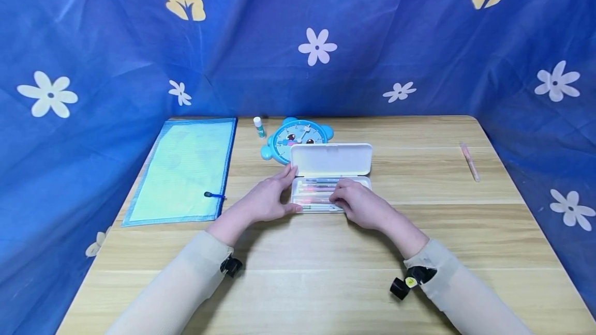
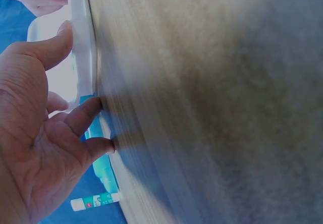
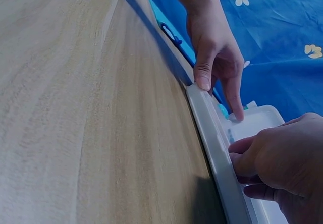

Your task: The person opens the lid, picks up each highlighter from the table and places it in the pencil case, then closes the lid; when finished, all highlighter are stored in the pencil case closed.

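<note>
A white pencil case [image 1: 331, 159] lies with its lid raised, and several pens [image 1: 316, 188] are inside. My left hand [image 1: 269, 198] holds the case's left end, thumb at the near corner and forefinger by the hinge; its other fingers [image 2: 83, 115] stick out loosely in the left wrist view. My right hand [image 1: 360, 203] reaches into the right part of the case with bent fingers. They pinch the right end of a pinkish pen [image 1: 313, 201] lying near the front. In the right wrist view the fingertips [image 3: 237, 156] dip behind the case's front wall [image 3: 212, 128].
Behind the case is a blue toy clock [image 1: 300, 136], partly covered by the lid, with a glue stick [image 1: 259, 127] standing beside it. A light green zip folder [image 1: 181, 172] lies at the left. Another pinkish pen [image 1: 469, 162] lies far right. Blue cloth [image 1: 363, 66] hangs behind the table [image 1: 326, 273].
</note>
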### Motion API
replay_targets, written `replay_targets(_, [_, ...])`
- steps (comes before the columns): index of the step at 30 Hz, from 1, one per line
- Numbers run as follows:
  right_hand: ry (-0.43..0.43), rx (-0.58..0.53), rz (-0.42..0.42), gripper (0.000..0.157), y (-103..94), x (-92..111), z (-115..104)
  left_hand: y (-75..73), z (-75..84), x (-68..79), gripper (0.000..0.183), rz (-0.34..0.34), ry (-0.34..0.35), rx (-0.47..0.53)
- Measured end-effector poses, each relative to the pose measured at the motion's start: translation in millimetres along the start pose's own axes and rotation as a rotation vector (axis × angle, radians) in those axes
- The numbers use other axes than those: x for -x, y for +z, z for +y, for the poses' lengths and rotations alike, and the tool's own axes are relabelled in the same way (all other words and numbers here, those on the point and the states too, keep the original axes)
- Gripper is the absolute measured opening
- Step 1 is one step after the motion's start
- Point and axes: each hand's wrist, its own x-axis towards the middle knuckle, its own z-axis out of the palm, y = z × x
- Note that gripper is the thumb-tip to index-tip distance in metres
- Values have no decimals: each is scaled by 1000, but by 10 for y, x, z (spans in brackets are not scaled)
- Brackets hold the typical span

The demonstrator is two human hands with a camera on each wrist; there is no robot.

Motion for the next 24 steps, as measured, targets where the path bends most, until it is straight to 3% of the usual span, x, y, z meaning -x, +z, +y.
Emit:
replay_targets(12, [-19, -27, 48, 13, -94, 34, 47, 16, -12, -3, 113, 4, 1, -3])
replay_targets(24, [78, -41, 148, 19, -472, 312, 200, 9, 8, 2, 112, 3, -1, -11])
